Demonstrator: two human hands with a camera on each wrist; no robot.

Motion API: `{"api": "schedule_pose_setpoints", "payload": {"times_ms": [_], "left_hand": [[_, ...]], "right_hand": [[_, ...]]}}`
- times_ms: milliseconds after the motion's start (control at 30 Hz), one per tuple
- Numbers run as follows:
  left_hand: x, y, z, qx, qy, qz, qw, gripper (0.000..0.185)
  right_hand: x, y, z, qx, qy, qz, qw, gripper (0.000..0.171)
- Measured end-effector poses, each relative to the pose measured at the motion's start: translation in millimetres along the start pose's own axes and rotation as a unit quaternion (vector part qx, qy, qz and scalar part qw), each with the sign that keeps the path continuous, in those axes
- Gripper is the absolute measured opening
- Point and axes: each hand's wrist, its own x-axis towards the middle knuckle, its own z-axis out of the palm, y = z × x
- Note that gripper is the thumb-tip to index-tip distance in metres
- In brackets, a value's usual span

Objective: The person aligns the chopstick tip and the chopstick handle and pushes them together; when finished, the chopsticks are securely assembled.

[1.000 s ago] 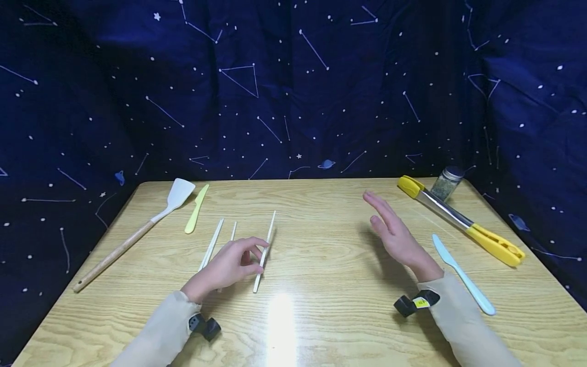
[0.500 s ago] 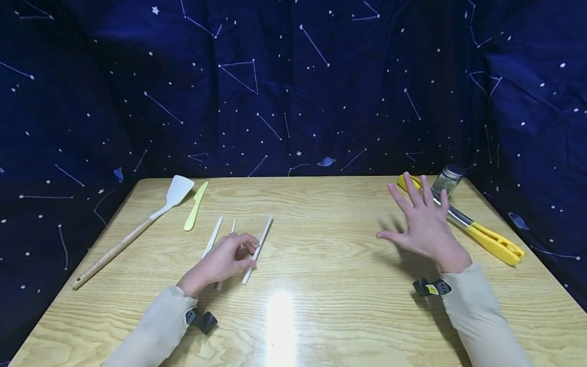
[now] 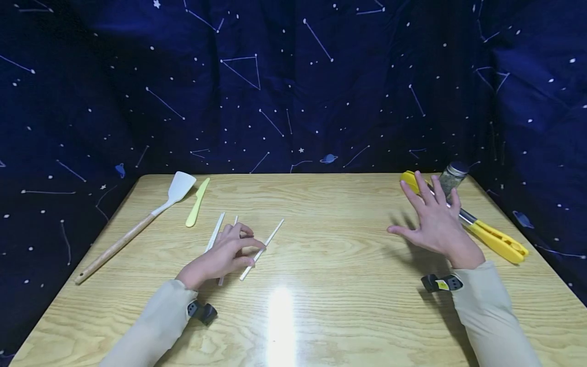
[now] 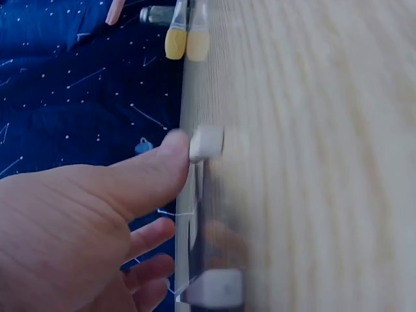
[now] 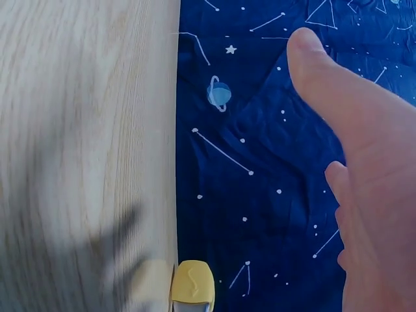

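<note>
Left hand (image 3: 220, 259) sits on the white chopsticks (image 3: 261, 249) in the left-middle of the desk (image 3: 321, 285), fingers curled, thumb and fingertips pinching the rightmost stick, which lies angled toward the back-right; two more sticks (image 3: 214, 232) lie just beside it, partly under the hand. In the left wrist view the thumb (image 4: 153, 179) presses against a white stick end (image 4: 207, 143) at the desk surface. Right hand (image 3: 435, 224) is spread wide, fingers straight, holding nothing, hovering over the steel-and-yellow tongs (image 3: 486, 232) near the back-right corner, with the spice jar (image 3: 451, 176) just behind the fingertips. Whether the palm touches the tongs cannot be told. To do the step well, probably: gather the loose sticks parallel before lifting, pinch near the middle so they don't pivot or roll, and keep the tips level. For the right hand, close around the metal shaft of the tongs rather than the yellow ends, and come in low so the fingers don't knock the jar over. Spatula (image 3: 137, 224) and green knife (image 3: 197, 203) lie well apart at the back-left, out of the way.
</note>
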Motion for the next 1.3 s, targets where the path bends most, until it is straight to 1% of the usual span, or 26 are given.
{"api": "schedule_pose_setpoints", "payload": {"times_ms": [67, 133, 400, 700, 933, 1067, 1300], "left_hand": [[0.2, 0.4, -0.8, -0.010, -0.013, -0.009, 0.9998, 0.039], [0.0, 1.3, -1.8, -0.009, -0.019, -0.013, 0.9997, 0.039], [-2.8, 3.1, -4.9, 0.002, -0.027, -0.016, 0.9995, 0.040], [-6.4, -0.8, -14.2, 0.014, -0.022, -0.064, 0.9976, 0.039], [-13.2, -6.2, -20.2, 0.020, -0.021, -0.090, 0.9955, 0.038], [-17.4, -8.6, -22.5, 0.017, -0.020, -0.102, 0.9944, 0.038], [-21.2, -8.6, -27.0, 0.027, -0.022, -0.108, 0.9935, 0.036]], "right_hand": [[0, 1, 0, -0.002, 0.000, 0.000, 1.000, 0.106], [0, 2, 0, -0.006, -0.003, 0.002, 1.000, 0.105], [0, 4, 0, -0.020, -0.022, 0.006, 1.000, 0.105], [-1, 4, -3, -0.032, -0.045, 0.017, 0.998, 0.105], [-2, 4, -3, -0.037, -0.052, 0.022, 0.998, 0.105], [-3, 4, -3, -0.036, -0.054, 0.024, 0.998, 0.105], [-4, 4, -3, -0.035, -0.056, 0.023, 0.998, 0.104]]}}
